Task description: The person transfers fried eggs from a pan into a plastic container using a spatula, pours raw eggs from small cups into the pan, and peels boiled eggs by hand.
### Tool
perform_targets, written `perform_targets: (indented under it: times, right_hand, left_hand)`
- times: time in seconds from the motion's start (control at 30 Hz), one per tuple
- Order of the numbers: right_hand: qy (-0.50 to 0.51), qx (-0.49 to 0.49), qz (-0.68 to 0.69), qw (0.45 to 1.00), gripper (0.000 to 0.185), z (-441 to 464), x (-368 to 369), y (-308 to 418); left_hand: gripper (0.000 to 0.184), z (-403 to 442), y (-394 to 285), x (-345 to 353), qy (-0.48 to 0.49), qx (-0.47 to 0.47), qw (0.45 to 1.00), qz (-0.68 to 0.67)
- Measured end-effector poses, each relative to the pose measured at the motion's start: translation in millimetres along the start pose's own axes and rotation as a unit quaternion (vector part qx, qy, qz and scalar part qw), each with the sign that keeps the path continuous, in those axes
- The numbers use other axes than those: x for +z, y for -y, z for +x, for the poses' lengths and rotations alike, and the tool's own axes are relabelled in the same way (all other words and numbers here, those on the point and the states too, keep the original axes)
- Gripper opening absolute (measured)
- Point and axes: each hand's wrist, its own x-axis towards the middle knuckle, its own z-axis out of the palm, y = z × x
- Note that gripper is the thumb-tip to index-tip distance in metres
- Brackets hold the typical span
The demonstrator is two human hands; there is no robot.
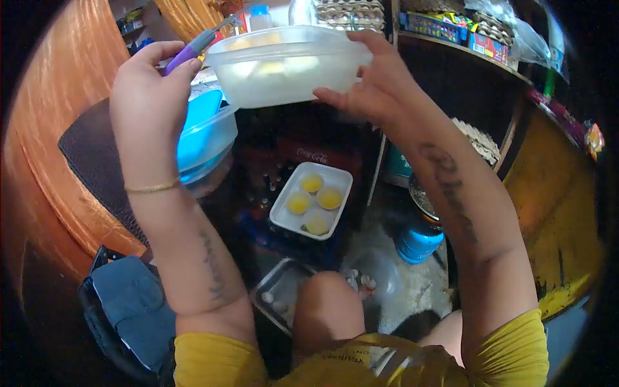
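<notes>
Raised in front of me is a translucent plastic tub with pale yellow pieces showing through its wall. My right hand grips its right end, thumb low and fingers at the rim. At the tub's left end, my left hand is closed around a purple-handled tool whose metal tip points up and right. Below, a white foam tray holds several round yellow items. To the left, under my left hand, a clear container stands with a blue lid or piece in it.
A metal tray lies low by my knee, beside a clear plastic bag or bowl with small things inside. A blue canister stands at the right. Shelves with egg trays line the back. A dark bag is at lower left.
</notes>
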Motion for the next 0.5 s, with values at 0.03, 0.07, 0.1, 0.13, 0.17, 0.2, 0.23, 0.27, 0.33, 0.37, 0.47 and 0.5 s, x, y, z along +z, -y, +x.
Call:
perform_targets:
  times: [0.03,0.07,0.1,0.13,0.17,0.2,0.23,0.27,0.33,0.37,0.47,0.5]
  right_hand:
    - [-0.036,-0.005,0.011,0.999,0.062,19,6,-2]
    - [-0.072,-0.01,0.022,0.997,0.056,37,10,-4]
    - [-0.067,-0.008,0.019,0.998,0.056,54,12,-6]
    - [-0.075,0.005,0.03,0.997,0.056,73,12,-9]
    - [-0.084,0.018,0.042,0.995,0.056,90,11,-12]
    - [-0.056,0.02,0.045,0.997,0.071,107,4,-16]
    - [-0.054,0.023,0.044,0.997,0.071,120,3,-20]
    - [-0.056,0.028,0.044,0.997,0.07,131,0,-23]
    - [-0.056,0.037,0.04,0.997,0.069,152,-4,-31]
    - [-0.058,0.034,0.032,0.997,0.068,161,-8,-34]
    - [-0.088,0.03,0.022,0.995,0.058,182,-5,-43]
    - [-0.114,0.025,0.02,0.993,0.051,189,-6,-45]
  left_hand:
    - [0.039,7,3,4,-0.017,0.006,0.998,0.067]
    - [0.038,16,21,14,-0.032,0.033,0.996,0.076]
    - [0.038,19,22,16,-0.037,0.03,0.996,0.078]
    - [0.037,20,18,19,-0.035,0.02,0.991,0.128]
    - [0.035,22,18,23,-0.032,0.009,0.983,0.178]
    - [0.034,26,25,27,-0.036,0.023,0.981,0.191]
    - [0.034,29,28,31,-0.036,0.02,0.98,0.193]
    - [0.033,31,30,36,-0.035,0.027,0.979,0.198]
    - [0.033,35,38,47,-0.035,0.028,0.978,0.203]
    - [0.032,38,42,53,-0.036,0.043,0.976,0.211]
    - [0.03,44,46,71,-0.025,0.062,0.973,0.219]
    - [0.029,45,47,76,-0.016,0.069,0.973,0.219]
